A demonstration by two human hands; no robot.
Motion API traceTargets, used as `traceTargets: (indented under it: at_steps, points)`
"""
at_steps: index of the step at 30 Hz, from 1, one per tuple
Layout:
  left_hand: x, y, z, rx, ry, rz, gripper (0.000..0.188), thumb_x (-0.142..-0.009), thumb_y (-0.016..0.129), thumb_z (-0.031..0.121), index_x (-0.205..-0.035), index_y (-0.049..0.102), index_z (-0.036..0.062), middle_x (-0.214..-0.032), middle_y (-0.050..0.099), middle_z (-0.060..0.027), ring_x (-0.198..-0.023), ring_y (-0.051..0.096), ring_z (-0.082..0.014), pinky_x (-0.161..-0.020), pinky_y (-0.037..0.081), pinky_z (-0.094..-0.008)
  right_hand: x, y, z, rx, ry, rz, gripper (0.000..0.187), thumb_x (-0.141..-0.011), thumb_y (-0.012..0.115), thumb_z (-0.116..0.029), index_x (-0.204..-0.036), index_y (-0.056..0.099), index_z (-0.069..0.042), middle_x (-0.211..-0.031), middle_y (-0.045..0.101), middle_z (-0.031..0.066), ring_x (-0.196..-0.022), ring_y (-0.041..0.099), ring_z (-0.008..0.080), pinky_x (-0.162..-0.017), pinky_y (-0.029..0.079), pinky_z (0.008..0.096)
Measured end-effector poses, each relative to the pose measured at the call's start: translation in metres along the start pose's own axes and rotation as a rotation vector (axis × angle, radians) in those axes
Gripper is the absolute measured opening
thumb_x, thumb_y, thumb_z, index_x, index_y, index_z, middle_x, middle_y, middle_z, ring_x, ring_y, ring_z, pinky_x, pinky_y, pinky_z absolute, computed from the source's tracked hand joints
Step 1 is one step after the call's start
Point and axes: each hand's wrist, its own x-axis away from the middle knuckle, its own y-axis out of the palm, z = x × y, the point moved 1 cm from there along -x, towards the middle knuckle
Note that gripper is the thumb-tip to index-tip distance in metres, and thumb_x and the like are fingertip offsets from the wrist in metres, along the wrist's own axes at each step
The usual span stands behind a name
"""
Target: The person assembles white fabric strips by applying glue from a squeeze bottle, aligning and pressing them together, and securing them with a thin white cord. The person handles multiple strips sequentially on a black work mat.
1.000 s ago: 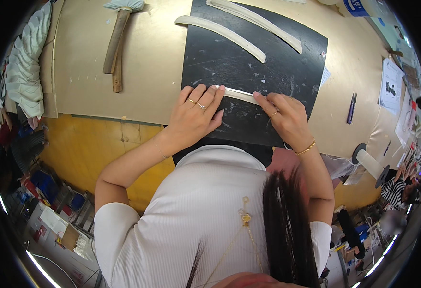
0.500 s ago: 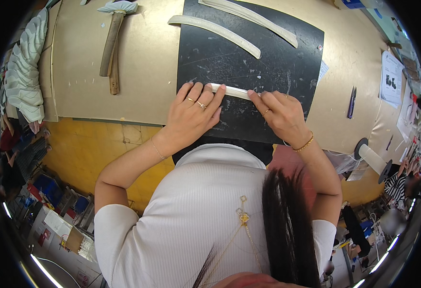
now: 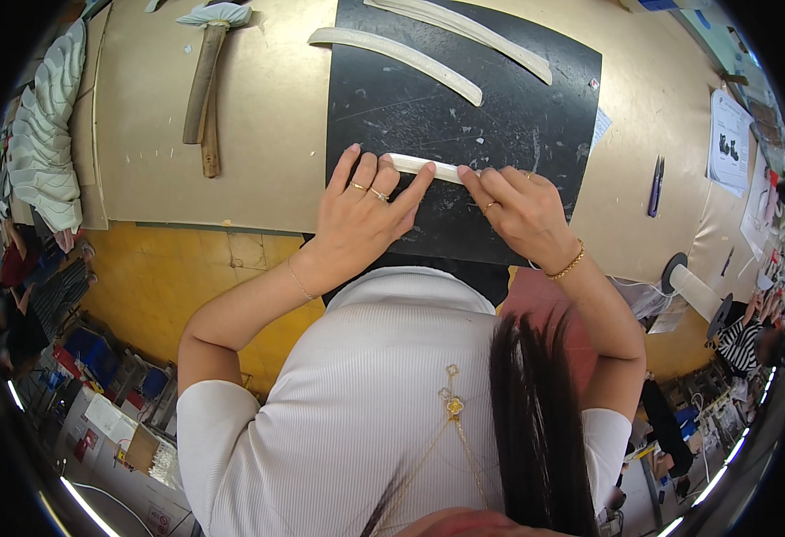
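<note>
A narrow off-white strip [image 3: 417, 165] lies across the lower part of a black cutting mat [image 3: 410, 116], between my two hands. My left hand [image 3: 362, 201] holds its left part, with the index fingertip pressed on its middle and the little finger stretched out. My right hand [image 3: 520, 213] has its fingers bent together on the right part of the strip, the index fingertip close to the left one. Both ends of the strip are hidden under my fingers. Farther up the mat lie two longer curved strips, a single one [image 3: 406, 58] and another [image 3: 464, 34] beyond it.
Left of the mat, a wooden-handled hammer [image 3: 203, 98] with a wrapped head lies on the tan tabletop [image 3: 272, 134]. Overlapping pale pieces [image 3: 43, 143] line the far left. Purple snips [image 3: 656, 186], printed sheets [image 3: 728, 143] and a spool [image 3: 697, 291] are on the right.
My left index fingertip has slid right along the strip, toward my right hand. The left little finger has straightened. My right hand stays nearly in place.
</note>
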Motion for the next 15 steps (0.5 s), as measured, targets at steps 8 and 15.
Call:
traceTargets:
  at_steps: [8,15]
  points:
    - [0.006,-0.003,-0.001,0.061,-0.124,-0.031,0.056,-0.082,0.077,0.025,-0.135,0.063,0.0169,-0.117,0.055,-0.0128,-0.112,0.05,-0.031,-0.107,0.036,-0.0526,-0.002,-0.002,-0.004,0.024,-0.007,-0.081,0.047,-0.081,0.067,-0.01,-0.127,0.068,-0.003,-0.087,0.048,0.0008,-0.078,0.053,0.0133,-0.063,0.048,0.0264]
    - [0.007,-0.008,0.001,0.164,-0.285,0.081,0.056,-0.08,0.078,0.017,-0.131,0.059,0.0044,-0.134,0.051,-0.0152,-0.124,0.047,-0.0368,-0.106,0.037,-0.0503,-0.005,-0.008,-0.007,0.019,0.045,-0.06,0.028,-0.085,0.07,-0.009,-0.111,0.071,0.0,-0.09,0.051,0.0018,-0.076,0.055,0.014,-0.061,0.048,0.0284]
